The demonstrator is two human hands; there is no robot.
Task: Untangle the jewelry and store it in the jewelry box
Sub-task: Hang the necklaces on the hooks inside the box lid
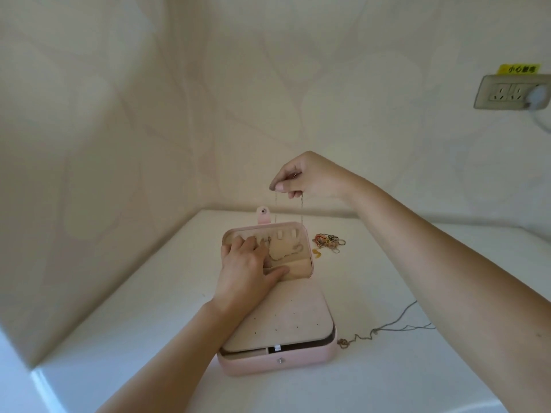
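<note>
We see the open pink rounded-rectangular jewelry box (298, 357) on the white tabletop (417, 263), its lid (311, 260) raised. The right hand (310, 177) pinches a thin silver-coloured chain necklace (275, 210) between thumb and curled fingers (293, 194), and both strands hang to the lid's top edge. The left hand (247, 269) presses extended fingers on the lid's beige lining. A tangled heap of jewelry (328, 241) lies just right of the lid, and a second thin chain (387, 326) trails beside the box base.

Left hand (249, 262) low, fingers flat, spread; right hand (302, 177) raised, pinching necklace (275, 208).
</note>
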